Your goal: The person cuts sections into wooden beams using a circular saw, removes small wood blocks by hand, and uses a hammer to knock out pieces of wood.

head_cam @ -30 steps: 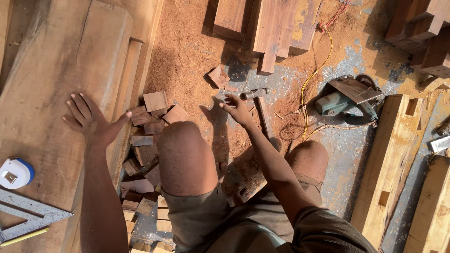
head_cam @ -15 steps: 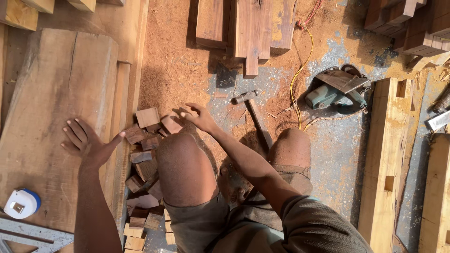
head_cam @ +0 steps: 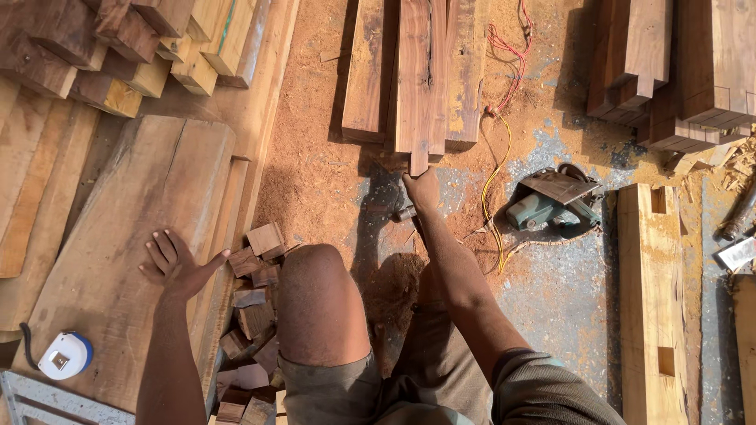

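Note:
My left hand [head_cam: 177, 267] lies flat and spread on a broad pale board [head_cam: 118, 236] at the left, holding nothing. My right hand [head_cam: 423, 189] reaches forward across the sawdust floor, its fingers curled on the near end of a long dark plank [head_cam: 416, 79] that sticks out of a small stack. A hammer [head_cam: 405, 212] lies on the floor just under that wrist, its handle hidden by my forearm. My bare knee [head_cam: 319, 303] rises between the two arms.
Small wood offcuts [head_cam: 260, 252] are heaped beside the board's edge. A green power tool [head_cam: 551, 205] with yellow and red wires [head_cam: 496, 169] sits right of the hand. A pale mortised beam [head_cam: 650, 299], a tape measure [head_cam: 64, 356], a metal square [head_cam: 47, 401] and timber stacks [head_cam: 677, 71] surround me.
My right hand left the spot beside the hammer head, drew back briefly, then stretched forward to the end of the dark plank. My left hand stayed flat on the board.

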